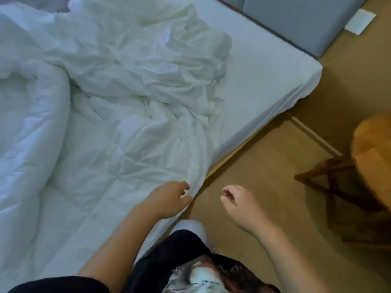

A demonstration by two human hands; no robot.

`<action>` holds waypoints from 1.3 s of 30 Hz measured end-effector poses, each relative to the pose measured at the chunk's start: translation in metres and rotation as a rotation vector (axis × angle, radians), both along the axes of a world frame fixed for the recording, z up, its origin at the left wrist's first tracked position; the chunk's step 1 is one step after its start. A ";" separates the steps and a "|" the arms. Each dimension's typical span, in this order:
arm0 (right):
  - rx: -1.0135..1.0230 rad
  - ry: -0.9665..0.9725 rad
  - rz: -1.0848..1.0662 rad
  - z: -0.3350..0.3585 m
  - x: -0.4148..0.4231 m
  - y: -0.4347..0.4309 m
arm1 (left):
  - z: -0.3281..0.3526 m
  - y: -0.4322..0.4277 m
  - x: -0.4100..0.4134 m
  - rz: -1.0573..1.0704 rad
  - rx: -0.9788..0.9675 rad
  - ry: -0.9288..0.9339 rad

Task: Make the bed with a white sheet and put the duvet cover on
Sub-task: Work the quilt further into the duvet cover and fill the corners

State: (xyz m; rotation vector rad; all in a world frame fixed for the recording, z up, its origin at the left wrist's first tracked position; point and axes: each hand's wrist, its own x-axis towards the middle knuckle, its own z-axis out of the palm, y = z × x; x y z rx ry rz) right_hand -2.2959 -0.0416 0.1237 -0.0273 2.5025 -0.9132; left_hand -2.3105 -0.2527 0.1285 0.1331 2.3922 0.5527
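The white sheet is pulled flat over the bed, so that part looks done. The duvet cover lies in a crumpled heap on top, and one edge runs down to the near side of the bed. The thick duvet is bunched up on the left. The left grip is right at that cover edge, with thumb and fingers a little apart. I cannot tell if it has hold of the cloth. The right grip hangs over the floor, loosely curled and holding nothing, probably ready to help spread the cover out.
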 end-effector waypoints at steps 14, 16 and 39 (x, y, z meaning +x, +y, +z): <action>0.018 -0.087 0.352 -0.042 -0.339 0.021 | -0.102 0.051 -0.300 0.769 0.159 -0.027; 0.022 -0.091 0.392 -0.052 -0.377 0.018 | -0.114 0.056 -0.338 1.033 0.272 0.059; -0.282 -0.120 0.454 -0.167 -0.614 -0.051 | -0.193 0.045 -0.530 2.085 0.662 0.382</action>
